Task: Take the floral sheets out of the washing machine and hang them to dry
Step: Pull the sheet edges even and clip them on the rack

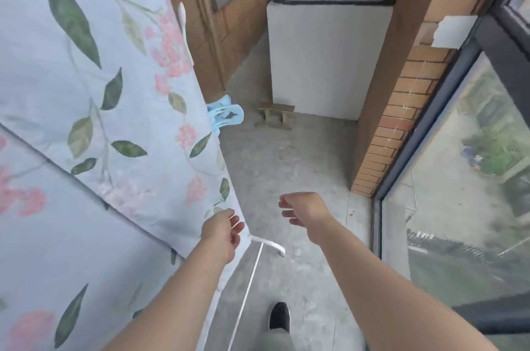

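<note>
The floral sheet (86,78), pale blue with green leaves and pink blossoms, hangs draped over a white drying rack (266,244) and fills the left side of the view. A blue clothes peg (226,117) clips its right edge. My left hand (223,236) hovers beside the sheet's lower right corner with fingers apart, holding nothing. My right hand (304,213) floats to the right over the floor, fingers loosely spread and empty. No washing machine is in sight.
This is a narrow balcony with a grey concrete floor (286,164). A small wooden stool (275,114) stands by a white low wall (324,58). A brick pillar (401,98) and a floor-to-ceiling window (459,178) bound the right. My dark shoe (279,315) shows below.
</note>
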`<act>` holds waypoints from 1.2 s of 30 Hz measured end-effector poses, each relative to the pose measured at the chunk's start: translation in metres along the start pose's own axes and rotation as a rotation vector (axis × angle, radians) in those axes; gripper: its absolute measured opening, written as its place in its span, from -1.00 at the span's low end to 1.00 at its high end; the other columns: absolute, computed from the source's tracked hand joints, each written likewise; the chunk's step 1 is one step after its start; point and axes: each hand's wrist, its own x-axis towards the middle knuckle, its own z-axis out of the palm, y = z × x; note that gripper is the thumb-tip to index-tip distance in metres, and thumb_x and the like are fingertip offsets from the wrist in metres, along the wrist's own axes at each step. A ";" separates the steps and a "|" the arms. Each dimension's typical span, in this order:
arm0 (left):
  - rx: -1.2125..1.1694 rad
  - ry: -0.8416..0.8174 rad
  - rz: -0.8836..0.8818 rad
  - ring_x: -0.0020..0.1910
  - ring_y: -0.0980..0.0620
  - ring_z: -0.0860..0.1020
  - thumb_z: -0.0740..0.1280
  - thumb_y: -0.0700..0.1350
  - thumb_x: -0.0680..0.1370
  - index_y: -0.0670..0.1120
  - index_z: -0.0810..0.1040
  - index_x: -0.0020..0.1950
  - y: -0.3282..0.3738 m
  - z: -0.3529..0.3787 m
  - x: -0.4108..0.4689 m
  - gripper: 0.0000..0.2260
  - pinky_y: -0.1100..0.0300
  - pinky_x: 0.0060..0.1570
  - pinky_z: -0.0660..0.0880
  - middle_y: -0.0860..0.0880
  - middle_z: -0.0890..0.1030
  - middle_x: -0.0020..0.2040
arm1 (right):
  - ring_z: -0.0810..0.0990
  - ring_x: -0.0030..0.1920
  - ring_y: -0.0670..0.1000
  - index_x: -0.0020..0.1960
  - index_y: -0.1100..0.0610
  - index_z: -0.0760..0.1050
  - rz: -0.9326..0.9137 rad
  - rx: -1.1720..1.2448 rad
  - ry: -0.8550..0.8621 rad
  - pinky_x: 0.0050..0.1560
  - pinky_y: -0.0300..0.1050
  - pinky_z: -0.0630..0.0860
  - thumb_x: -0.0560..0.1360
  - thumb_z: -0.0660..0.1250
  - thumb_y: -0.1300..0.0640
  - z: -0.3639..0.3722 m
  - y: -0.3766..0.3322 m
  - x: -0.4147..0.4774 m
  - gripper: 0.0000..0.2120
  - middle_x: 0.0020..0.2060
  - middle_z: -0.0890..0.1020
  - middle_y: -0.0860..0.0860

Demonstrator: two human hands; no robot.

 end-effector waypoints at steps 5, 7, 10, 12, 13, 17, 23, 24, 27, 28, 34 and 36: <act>-0.044 -0.021 0.034 -0.33 0.05 0.49 0.24 -0.20 0.62 0.04 0.44 0.15 0.042 0.067 0.062 -0.83 0.24 -0.38 0.19 -0.01 0.50 -0.25 | 0.59 -0.15 0.05 0.13 0.26 0.63 -0.034 -0.112 -0.013 -0.16 -0.17 0.47 0.58 0.33 0.18 -0.010 -0.062 0.082 -0.79 -0.08 0.67 0.06; -0.025 -0.014 0.000 -0.33 0.04 0.51 0.25 -0.21 0.61 -0.05 0.45 0.13 0.058 0.095 0.095 -0.88 0.24 -0.41 0.20 -0.02 0.51 -0.25 | 0.59 -0.15 0.04 0.14 0.26 0.63 -0.034 -0.173 0.006 -0.15 -0.16 0.47 0.58 0.33 0.19 -0.018 -0.094 0.122 -0.79 -0.07 0.67 0.06; 0.024 0.010 -0.040 -0.34 0.04 0.52 0.27 -0.19 0.62 -0.08 0.51 -0.02 0.068 0.120 0.121 -0.94 0.24 -0.42 0.20 -0.02 0.53 -0.26 | 0.59 -0.17 0.03 0.13 0.29 0.63 -0.030 -0.236 0.012 -0.11 -0.13 0.47 0.57 0.33 0.20 -0.026 -0.124 0.159 -0.78 -0.08 0.66 0.07; 0.042 0.029 -0.049 -0.36 0.04 0.50 0.26 -0.18 0.63 -0.07 0.51 -0.09 0.080 0.143 0.143 -0.89 0.24 -0.42 0.20 -0.01 0.52 -0.27 | 0.59 -0.19 0.03 0.12 0.28 0.64 -0.028 -0.260 -0.001 -0.11 -0.13 0.47 0.57 0.32 0.21 -0.029 -0.148 0.195 -0.79 -0.09 0.66 0.07; 0.061 0.041 -0.054 -0.37 0.04 0.50 0.26 -0.18 0.63 -0.07 0.50 -0.11 0.082 0.148 0.147 -0.87 0.24 -0.43 0.21 -0.02 0.52 -0.27 | 0.59 -0.18 0.03 0.12 0.27 0.65 -0.025 -0.265 -0.002 -0.12 -0.13 0.47 0.58 0.32 0.21 -0.028 -0.154 0.202 -0.80 -0.08 0.66 0.08; 0.053 0.118 -0.069 -0.36 0.04 0.53 0.27 -0.17 0.63 -0.09 0.52 -0.08 0.102 0.183 0.184 -0.90 0.24 -0.43 0.23 -0.02 0.55 -0.23 | 0.60 -0.18 0.03 0.11 0.23 0.65 0.004 -0.324 -0.102 -0.16 -0.16 0.50 0.58 0.32 0.19 -0.017 -0.182 0.265 -0.81 -0.03 0.70 0.09; -0.091 0.302 -0.111 -0.35 0.03 0.53 0.26 -0.16 0.64 -0.09 0.52 -0.06 0.118 0.223 0.234 -0.90 0.24 -0.42 0.21 -0.03 0.54 -0.23 | 0.62 -0.16 0.02 0.09 0.21 0.65 0.012 -0.498 -0.349 -0.07 -0.13 0.53 0.57 0.34 0.18 0.002 -0.222 0.362 -0.83 0.04 0.72 0.10; -0.137 0.333 -0.114 -0.35 0.03 0.52 0.26 -0.16 0.64 -0.09 0.51 -0.07 0.119 0.228 0.239 -0.90 0.24 -0.41 0.20 -0.03 0.53 -0.23 | 0.62 -0.15 0.02 0.09 0.21 0.64 0.012 -0.527 -0.392 -0.05 -0.12 0.52 0.57 0.34 0.19 0.005 -0.228 0.375 -0.83 0.05 0.71 0.11; -0.317 0.466 -0.117 -0.37 0.01 0.49 0.27 -0.19 0.63 -0.08 0.48 -0.12 0.119 0.245 0.244 -0.87 0.26 -0.41 0.17 -0.04 0.50 -0.26 | 0.60 -0.15 0.03 0.11 0.27 0.63 0.017 -0.670 -0.527 -0.07 -0.12 0.47 0.57 0.34 0.22 0.012 -0.254 0.411 -0.81 0.04 0.71 0.14; -0.373 0.516 -0.129 -0.38 0.01 0.49 0.28 -0.19 0.63 -0.08 0.47 -0.13 0.117 0.252 0.242 -0.86 0.27 -0.42 0.17 -0.04 0.49 -0.27 | 0.59 -0.16 0.04 0.11 0.29 0.63 0.018 -0.715 -0.585 -0.11 -0.14 0.45 0.57 0.34 0.23 0.016 -0.262 0.422 -0.81 0.01 0.70 0.15; -0.586 0.732 -0.228 -0.33 0.01 0.54 0.28 -0.18 0.63 -0.12 0.51 -0.05 0.105 0.276 0.218 -0.93 0.20 -0.36 0.28 -0.08 0.54 -0.19 | 0.57 -0.18 0.06 0.08 0.33 0.63 -0.031 -0.935 -0.844 -0.16 -0.14 0.42 0.55 0.33 0.26 0.053 -0.282 0.447 -0.81 -0.11 0.64 0.10; -0.658 0.793 -0.250 -0.33 -0.01 0.54 0.27 -0.19 0.62 -0.14 0.52 -0.01 0.099 0.275 0.218 -0.93 0.20 -0.33 0.30 -0.09 0.55 -0.14 | 0.58 -0.20 0.04 0.03 0.30 0.65 -0.053 -1.014 -0.933 -0.17 -0.15 0.43 0.53 0.33 0.25 0.073 -0.281 0.448 -0.83 -0.14 0.63 0.08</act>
